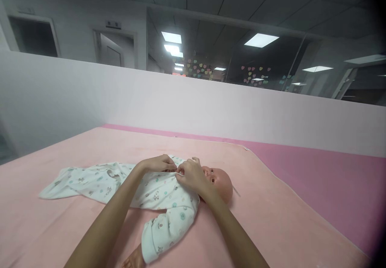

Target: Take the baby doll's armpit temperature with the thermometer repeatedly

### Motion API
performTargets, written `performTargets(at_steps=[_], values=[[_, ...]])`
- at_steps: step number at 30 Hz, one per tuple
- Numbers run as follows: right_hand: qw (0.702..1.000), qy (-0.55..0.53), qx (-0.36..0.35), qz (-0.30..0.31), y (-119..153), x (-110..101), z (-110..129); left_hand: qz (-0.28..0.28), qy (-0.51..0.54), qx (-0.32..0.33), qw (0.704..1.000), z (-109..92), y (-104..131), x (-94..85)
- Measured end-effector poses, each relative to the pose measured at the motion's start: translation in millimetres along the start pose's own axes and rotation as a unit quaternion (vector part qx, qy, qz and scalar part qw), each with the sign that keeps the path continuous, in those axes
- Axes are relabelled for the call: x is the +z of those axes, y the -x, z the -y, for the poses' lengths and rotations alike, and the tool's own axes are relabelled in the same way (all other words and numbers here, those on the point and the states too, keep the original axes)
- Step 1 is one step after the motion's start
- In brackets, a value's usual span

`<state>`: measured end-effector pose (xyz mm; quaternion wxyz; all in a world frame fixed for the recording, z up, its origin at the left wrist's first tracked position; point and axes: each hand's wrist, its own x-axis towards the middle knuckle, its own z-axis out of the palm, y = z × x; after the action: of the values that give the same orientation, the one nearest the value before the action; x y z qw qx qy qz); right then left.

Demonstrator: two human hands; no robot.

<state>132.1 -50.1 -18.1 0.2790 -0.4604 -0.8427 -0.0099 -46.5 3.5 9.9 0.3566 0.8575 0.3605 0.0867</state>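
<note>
White printed garment [159,190] clothes the doll [223,181] at six o'clock on the pink surface [271,219], near sleeve [171,228] on; left hand [159,163] and right hand [190,174] pinch its upper front, fastening apparently unfinished.

There's just one view, worn on the head: it looks from above and close behind the left hand [159,164] and right hand [192,174], forward and down across the pink cloth [280,219], beyond its far edge to the white partition [181,103].
</note>
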Motion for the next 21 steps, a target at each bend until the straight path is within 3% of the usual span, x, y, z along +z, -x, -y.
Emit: performTargets(at_steps=[7, 21], values=[[1.0, 0.005, 0.001, 0.018, -1.2, -1.8, 0.6, 0.014, 0.03, -0.006, 0.999, 4.5, 3.0, -1.7], [0.997, -0.066, -0.023, 0.029, -0.1, -3.3, -7.9, 0.012, -0.062, 0.013, 0.998, 8.1, -0.9, -1.9]])
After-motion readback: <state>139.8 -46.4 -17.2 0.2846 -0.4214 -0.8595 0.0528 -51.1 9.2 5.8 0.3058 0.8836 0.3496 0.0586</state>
